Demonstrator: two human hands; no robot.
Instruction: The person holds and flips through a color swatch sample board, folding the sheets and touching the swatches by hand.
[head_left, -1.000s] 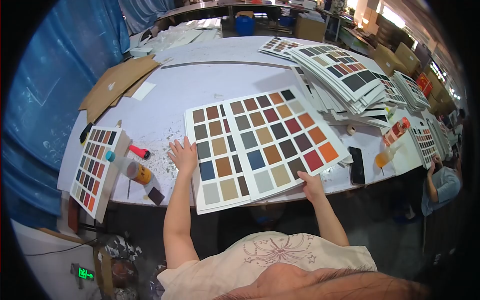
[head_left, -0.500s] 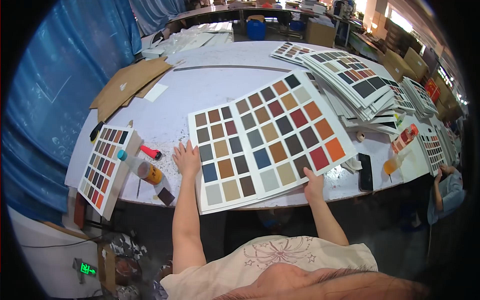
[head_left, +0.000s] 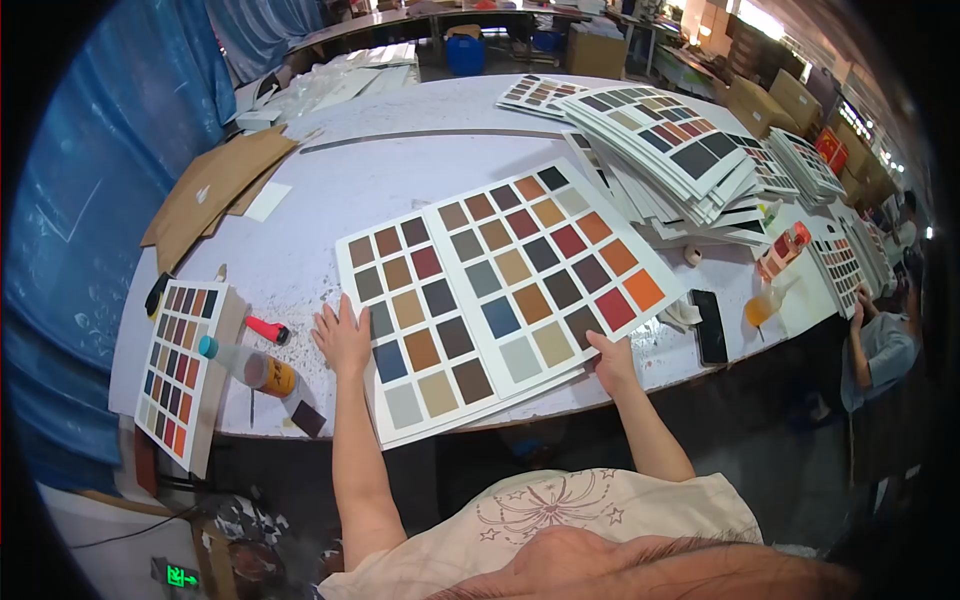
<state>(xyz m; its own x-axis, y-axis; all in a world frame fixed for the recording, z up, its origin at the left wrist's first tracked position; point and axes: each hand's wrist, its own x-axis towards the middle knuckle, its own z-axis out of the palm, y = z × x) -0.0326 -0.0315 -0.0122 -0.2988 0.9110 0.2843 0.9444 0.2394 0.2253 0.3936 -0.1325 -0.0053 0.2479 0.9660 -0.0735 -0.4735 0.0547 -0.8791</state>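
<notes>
A folding colour sample card (head_left: 478, 352) with rows of coloured squares on two white panels lies spread before me, over the table's front edge. Another white sheet edge shows beneath its right panel. My left hand (head_left: 345, 342) rests at the card's left edge, fingers spread, beside the table's dark specks. At the lower right edge my right hand (head_left: 613, 365) grips the card, thumb on top and fingers hidden below. Left of my left hand are a red-handled tool (head_left: 268, 330), a blue-capped bottle (head_left: 262, 372) and a small dark square (head_left: 308, 418).
Stacked sample cards (head_left: 665, 135) rise at the back right. A phone (head_left: 710, 328) and a bottle of amber liquid (head_left: 764, 306) lie to the right. A sample-card stack (head_left: 182, 365) overhangs the left edge, near brown cardboard (head_left: 215, 190). Another person (head_left: 880, 345) works at far right.
The view has shifted, so most things appear farther left. The card's right panel has come down nearer the table, my right hand still gripping it. My left hand stays at the left edge.
</notes>
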